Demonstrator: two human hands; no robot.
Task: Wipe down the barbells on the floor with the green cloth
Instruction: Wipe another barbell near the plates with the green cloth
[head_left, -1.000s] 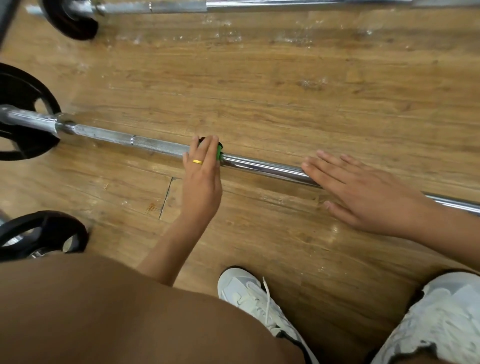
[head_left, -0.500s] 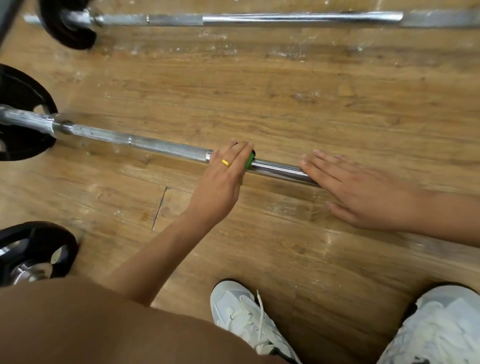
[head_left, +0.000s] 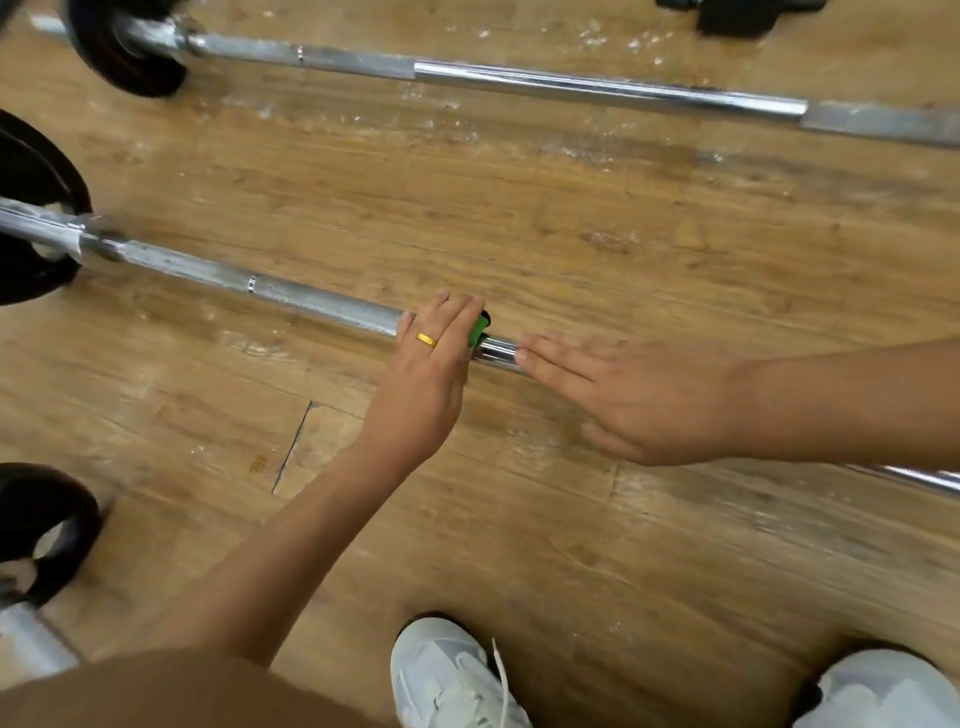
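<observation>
1. Sliding right along the near bar (head_left: 311, 299), the left hand (head_left: 428, 379) and its cloth (head_left: 478, 329) have gone from mid-shaft a second ago to just beside the right hand's fingertips. The right hand (head_left: 644, 400) has kept its place.
2. On the wooden floor (head_left: 571, 234) the two bars lie left to right. The far bar (head_left: 571, 83) is well apart from the near one, and no hand is on it.
3. At the left, a black plate (head_left: 26, 270) sits on the near bar's end, and a second plate (head_left: 130, 57) sits on the far bar's end.
4. The right hand is flat and open, with straight fingers laid over the near bar and hiding the shaft beneath. It is probably steadying the bar against rolling.
5. The left hand's fingers curl over the near bar and grip the cloth against it. Only a green edge shows, right of the fingers.
6. The step in hand looks like wiping the near bar's shaft, with the far bar likely still to do.
   - Keep the cloth wrapped round the shaft, squeeze firmly and use long strokes.
   - The right hand will need to lift or shift right so the cloth can reach the covered stretch.
   - Rolling the bar a little would bring the underside up.
   - The dull, rough-looking grey stretch to the left probably needs harder rubbing than the shiny part.
7. No container is in view.
</observation>
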